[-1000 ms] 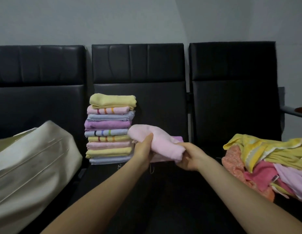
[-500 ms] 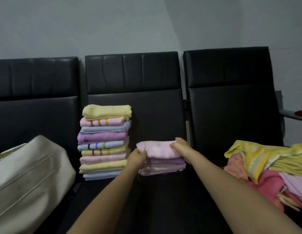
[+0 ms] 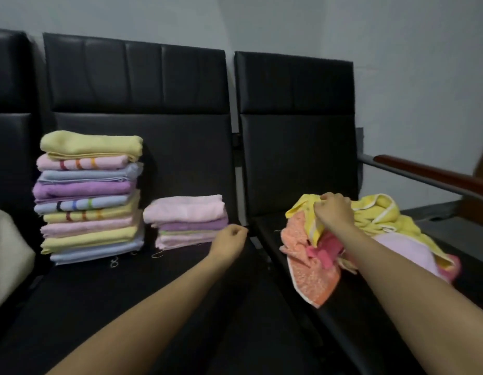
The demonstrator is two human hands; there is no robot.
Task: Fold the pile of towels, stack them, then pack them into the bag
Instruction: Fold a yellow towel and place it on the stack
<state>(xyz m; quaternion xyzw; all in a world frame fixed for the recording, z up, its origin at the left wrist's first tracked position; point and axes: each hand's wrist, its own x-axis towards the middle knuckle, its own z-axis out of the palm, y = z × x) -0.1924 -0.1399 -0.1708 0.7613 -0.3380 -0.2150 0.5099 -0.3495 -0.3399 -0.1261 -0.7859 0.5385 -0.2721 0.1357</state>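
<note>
A tall stack of folded towels (image 3: 89, 196) stands on the middle black seat. Beside it on the right lies a short stack (image 3: 187, 221) topped by a folded pink towel (image 3: 185, 208). A heap of unfolded towels (image 3: 370, 239) covers the right seat, with an orange one (image 3: 310, 274) hanging over the front. My right hand (image 3: 333, 209) grips a yellow towel (image 3: 375, 215) at the top of the heap. My left hand (image 3: 231, 236) hovers loosely curled just right of the short stack, holding nothing. A cream bag (image 3: 8, 253) shows at the left edge.
Three black padded seats (image 3: 181, 307) stand in a row against a grey wall. A brown wooden armrest (image 3: 435, 174) on a metal bar runs along the right side.
Both hands let go of the pink towel, which now lies on the short stack. My right hand moved right onto the heap and took the yellow towel. The view swung right.
</note>
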